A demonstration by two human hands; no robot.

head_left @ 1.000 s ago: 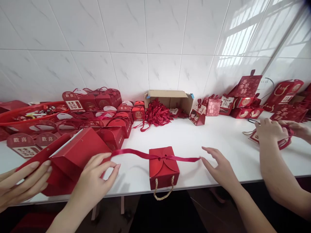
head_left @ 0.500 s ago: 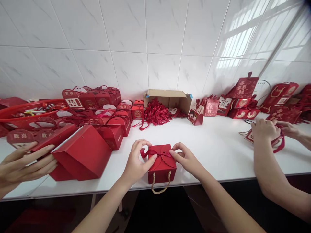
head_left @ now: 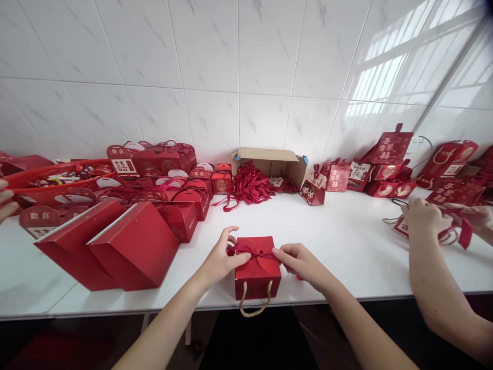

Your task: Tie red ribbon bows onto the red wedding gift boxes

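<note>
A small red gift box (head_left: 257, 285) stands near the table's front edge, its twisted rope handle (head_left: 254, 312) hanging over the front. Across its petal-fold top lies a dark red ribbon (head_left: 259, 253), crossed or knotted at the middle. My left hand (head_left: 223, 257) is at the box's left upper edge, thumb pressed on the ribbon near the middle and fingers curled over its left part. My right hand (head_left: 302, 263) pinches the ribbon at the right upper edge, fingers curled in. A red ribbon end shows below that hand.
Two large red boxes (head_left: 134, 246) stand at left, before rows of small red boxes (head_left: 179, 218) and a red basin (head_left: 23, 180) of sweets. A cardboard box (head_left: 269, 154) spills red ribbons (head_left: 250, 185). Co-workers' hands appear at far left (head_left: 5, 200) and right (head_left: 427, 218).
My right hand has closed on the ribbon and moved slightly down, drawing it out to the right. The left co-worker's hand has withdrawn from the large red box, which now stands beside the other.
</note>
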